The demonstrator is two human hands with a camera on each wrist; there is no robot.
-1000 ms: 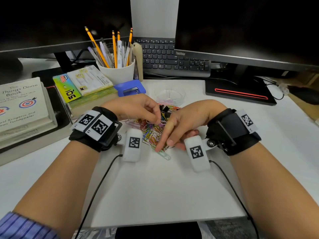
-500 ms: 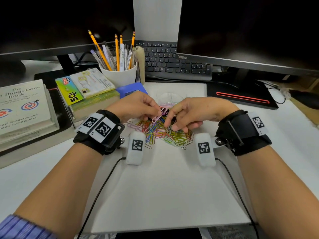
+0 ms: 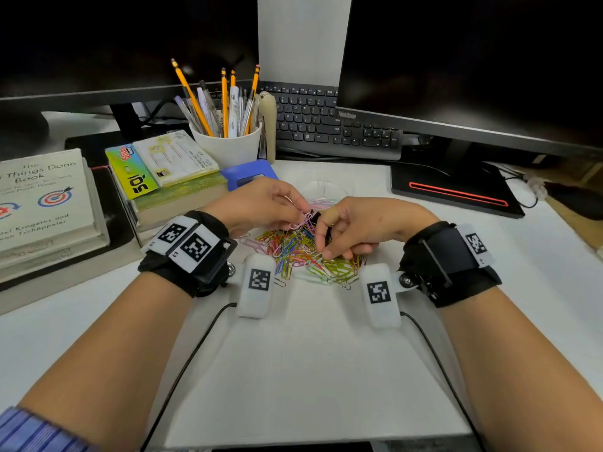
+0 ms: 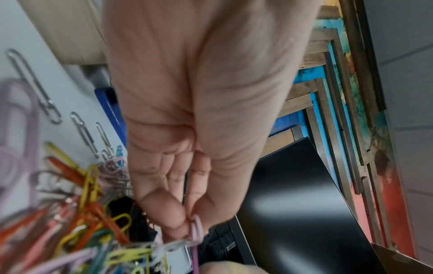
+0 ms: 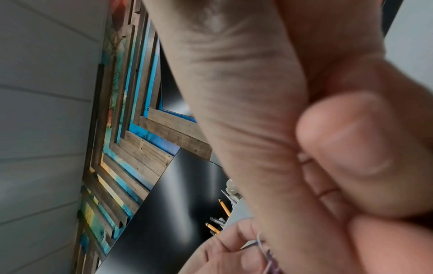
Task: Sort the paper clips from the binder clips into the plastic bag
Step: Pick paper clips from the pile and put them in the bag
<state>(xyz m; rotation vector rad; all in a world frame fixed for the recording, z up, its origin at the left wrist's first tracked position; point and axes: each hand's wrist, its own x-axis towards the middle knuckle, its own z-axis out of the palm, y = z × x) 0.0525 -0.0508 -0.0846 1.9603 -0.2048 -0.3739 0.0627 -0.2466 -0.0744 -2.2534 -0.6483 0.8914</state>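
Observation:
A heap of coloured paper clips (image 3: pixel 293 252) lies on the white sheet (image 3: pixel 310 370), with black binder clips (image 4: pixel 121 205) mixed in. My left hand (image 3: pixel 303 212) is at the heap's far side. Its thumb and forefinger pinch a tangle of pink paper clips (image 4: pixel 196 229). My right hand (image 3: pixel 323 236) meets it from the right with fingers curled, seemingly round a black binder clip (image 3: pixel 315 217) caught in that tangle. In the right wrist view the curled fingers (image 5: pixel 346 140) hide what they hold. A clear plastic item (image 3: pixel 323 190), perhaps the bag, lies just behind the heap.
A white cup of pencils (image 3: pixel 228 148) and a blue object (image 3: pixel 248 174) stand behind my left hand. Books (image 3: pixel 169 177) are stacked at the left. A keyboard (image 3: pixel 326 125) and a monitor base (image 3: pixel 456 190) sit at the back. Cables trail from both wrists.
My right hand has left the near edge of the heap, moved up to its far side and curled its fingers beside my left hand. My left hand has kept its pinch.

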